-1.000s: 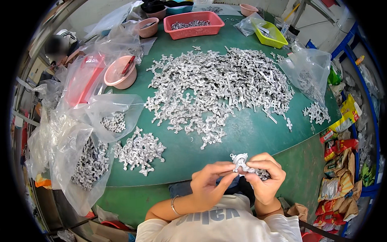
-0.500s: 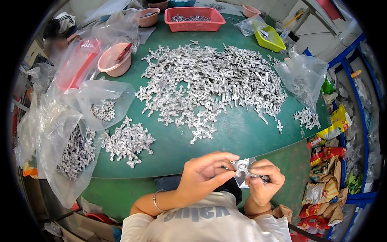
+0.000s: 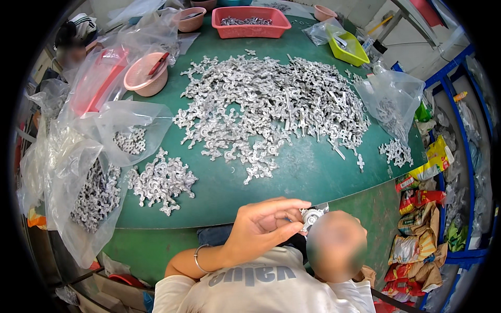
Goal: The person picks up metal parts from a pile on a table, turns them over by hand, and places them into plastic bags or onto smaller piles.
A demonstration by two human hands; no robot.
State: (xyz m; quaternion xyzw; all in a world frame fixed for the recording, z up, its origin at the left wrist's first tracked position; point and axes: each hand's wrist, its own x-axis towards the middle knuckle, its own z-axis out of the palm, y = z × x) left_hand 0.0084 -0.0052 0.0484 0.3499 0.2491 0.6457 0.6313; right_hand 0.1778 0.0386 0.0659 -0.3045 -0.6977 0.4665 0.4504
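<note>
My left hand (image 3: 266,225) is raised in front of my chest, below the near edge of the green table (image 3: 308,175). Its fingertips pinch a small silver metal part (image 3: 312,215). My right hand (image 3: 336,246) is right beside that part, but it shows only as a blurred patch, so its grip is unreadable. A thin bracelet (image 3: 197,256) sits on my left wrist. A large heap of similar silver parts (image 3: 271,109) covers the middle of the table. A smaller heap (image 3: 162,180) lies nearer, to the left.
Clear plastic bags holding parts (image 3: 94,193) hang at the table's left edge, and another bag (image 3: 391,99) is at the right. A pink bowl (image 3: 145,78), red basket (image 3: 250,21) and yellow-green tray (image 3: 347,47) stand at the back. Colourful packets (image 3: 417,229) lie on the floor at right.
The view has tipped closer to the table. Both hands stay together on the small part in front of my chest, and my left fingers have stretched further over it.
</note>
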